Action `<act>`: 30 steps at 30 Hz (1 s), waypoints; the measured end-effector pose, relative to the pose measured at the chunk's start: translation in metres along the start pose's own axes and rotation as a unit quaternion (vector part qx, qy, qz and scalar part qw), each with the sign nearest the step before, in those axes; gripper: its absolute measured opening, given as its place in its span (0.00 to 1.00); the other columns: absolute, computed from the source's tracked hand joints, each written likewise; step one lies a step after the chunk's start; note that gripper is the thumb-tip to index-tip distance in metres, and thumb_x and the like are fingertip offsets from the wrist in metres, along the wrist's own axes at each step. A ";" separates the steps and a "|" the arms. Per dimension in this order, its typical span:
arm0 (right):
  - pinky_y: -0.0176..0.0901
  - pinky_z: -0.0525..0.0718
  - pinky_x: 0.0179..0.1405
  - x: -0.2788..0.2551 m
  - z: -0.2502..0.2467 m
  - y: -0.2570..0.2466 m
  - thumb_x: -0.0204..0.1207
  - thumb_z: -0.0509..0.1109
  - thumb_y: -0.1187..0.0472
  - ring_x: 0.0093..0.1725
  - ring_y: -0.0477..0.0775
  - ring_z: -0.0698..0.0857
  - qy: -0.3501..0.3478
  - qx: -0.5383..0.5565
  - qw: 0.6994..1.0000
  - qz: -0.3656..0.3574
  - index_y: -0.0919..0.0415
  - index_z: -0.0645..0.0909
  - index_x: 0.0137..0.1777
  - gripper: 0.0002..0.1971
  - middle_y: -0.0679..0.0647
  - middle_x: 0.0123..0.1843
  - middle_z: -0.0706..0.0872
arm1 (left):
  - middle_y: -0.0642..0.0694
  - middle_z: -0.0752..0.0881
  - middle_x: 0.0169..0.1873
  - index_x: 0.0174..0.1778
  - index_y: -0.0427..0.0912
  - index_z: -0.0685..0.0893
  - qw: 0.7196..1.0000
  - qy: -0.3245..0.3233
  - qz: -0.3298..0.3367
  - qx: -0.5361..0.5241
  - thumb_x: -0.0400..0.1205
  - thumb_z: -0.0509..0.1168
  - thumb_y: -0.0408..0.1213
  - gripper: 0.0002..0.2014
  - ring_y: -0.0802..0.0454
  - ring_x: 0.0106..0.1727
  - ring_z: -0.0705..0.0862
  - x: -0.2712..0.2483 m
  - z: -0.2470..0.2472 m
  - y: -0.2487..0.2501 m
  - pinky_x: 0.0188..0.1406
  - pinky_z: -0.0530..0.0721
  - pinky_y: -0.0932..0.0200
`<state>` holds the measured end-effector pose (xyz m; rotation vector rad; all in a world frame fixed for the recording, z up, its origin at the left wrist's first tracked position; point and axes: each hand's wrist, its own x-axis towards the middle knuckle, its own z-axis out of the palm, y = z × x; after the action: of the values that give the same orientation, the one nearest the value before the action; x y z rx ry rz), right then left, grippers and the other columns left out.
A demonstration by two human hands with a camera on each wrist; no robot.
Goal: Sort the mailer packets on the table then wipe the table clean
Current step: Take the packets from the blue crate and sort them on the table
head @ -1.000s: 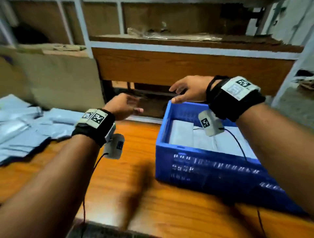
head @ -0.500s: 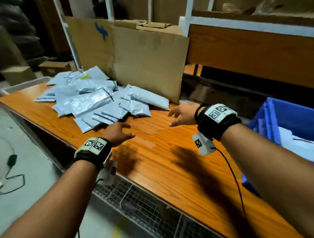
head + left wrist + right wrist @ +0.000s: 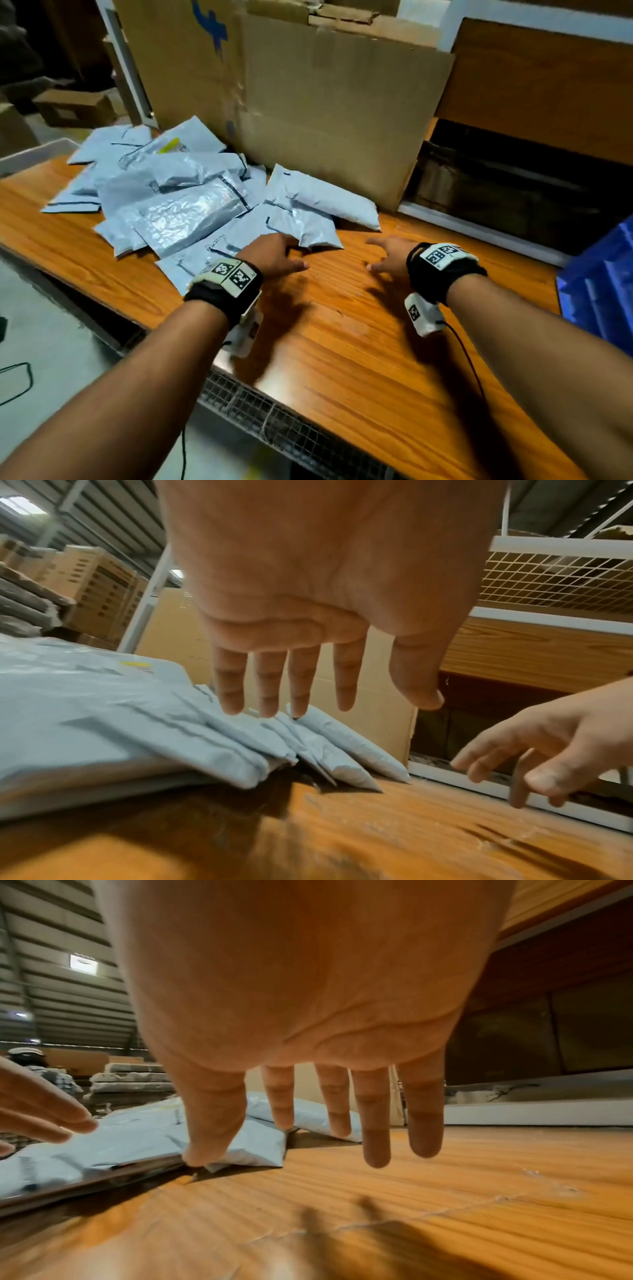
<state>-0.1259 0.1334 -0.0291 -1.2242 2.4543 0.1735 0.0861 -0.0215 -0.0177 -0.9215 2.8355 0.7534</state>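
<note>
A heap of several grey mailer packets (image 3: 178,202) lies on the left part of the orange wooden table (image 3: 342,359), against a big cardboard sheet. My left hand (image 3: 274,253) hovers palm down at the near right edge of the heap, fingers straight and spread (image 3: 301,685), holding nothing. My right hand (image 3: 390,255) floats over bare table just right of the nearest packet (image 3: 305,226), fingers straight (image 3: 373,1118), also empty. The heap's near edge (image 3: 240,750) shows below the left fingers; its right end (image 3: 253,1150) lies beyond the right thumb.
A blue plastic crate (image 3: 603,274) stands at the table's right end. The cardboard sheet (image 3: 325,113) leans upright behind the packets, with a wooden shelf board (image 3: 548,85) to its right. A wire-mesh shelf (image 3: 291,428) sits under the table's near edge.
My view has swung left from the blue crate to the packet heap. Both hands have travelled left and forward, the left one reaching the heap's near edge.
</note>
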 end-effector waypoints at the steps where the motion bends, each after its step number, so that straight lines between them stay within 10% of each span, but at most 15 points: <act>1: 0.47 0.71 0.69 0.012 -0.004 0.001 0.78 0.69 0.44 0.76 0.62 0.71 0.011 0.002 1.000 0.004 0.45 0.60 0.82 0.35 0.61 0.79 0.70 | 0.42 0.81 0.68 0.73 0.49 0.77 1.000 -0.005 -0.003 0.021 0.77 0.70 0.55 0.29 0.42 0.69 0.78 0.011 -0.003 0.001 0.65 0.76 0.52; 8: 0.52 0.66 0.78 0.107 -0.030 0.013 0.75 0.73 0.47 0.80 0.71 0.61 0.062 0.043 0.997 -0.021 0.34 0.49 0.83 0.43 0.70 0.83 0.53 | 0.42 0.68 0.78 0.80 0.64 0.60 0.982 -0.015 -0.003 0.188 0.77 0.64 0.63 0.35 0.40 0.76 0.68 0.087 0.005 0.010 0.74 0.65 0.38; 16: 0.59 0.67 0.76 0.168 -0.040 -0.008 0.72 0.72 0.42 0.79 0.74 0.62 0.029 0.030 0.999 -0.021 0.33 0.44 0.83 0.47 0.70 0.81 0.60 | 0.48 0.50 0.84 0.78 0.59 0.63 0.969 -0.070 0.062 0.230 0.81 0.63 0.42 0.28 0.33 0.82 0.49 0.130 0.032 0.012 0.73 0.63 0.29; 27: 0.53 0.71 0.73 0.121 -0.033 -0.007 0.73 0.65 0.33 0.74 0.68 0.72 0.076 0.095 0.989 0.086 0.34 0.56 0.81 0.37 0.65 0.75 0.73 | 0.39 0.83 0.57 0.56 0.41 0.83 0.965 0.027 0.209 0.159 0.79 0.63 0.33 0.11 0.39 0.61 0.81 0.132 0.007 0.007 0.54 0.80 0.50; 30: 0.58 0.67 0.76 0.089 -0.026 0.006 0.73 0.62 0.30 0.75 0.71 0.69 0.109 0.120 0.973 0.164 0.29 0.53 0.80 0.36 0.69 0.76 0.69 | 0.41 0.81 0.68 0.63 0.39 0.85 0.953 0.021 0.296 0.056 0.80 0.65 0.34 0.15 0.43 0.70 0.78 0.119 0.005 0.014 0.66 0.73 0.57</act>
<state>-0.1860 0.0635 -0.0410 -0.7668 2.7572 -0.1751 -0.0195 -0.0732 -0.0412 -0.0499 3.1719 0.5981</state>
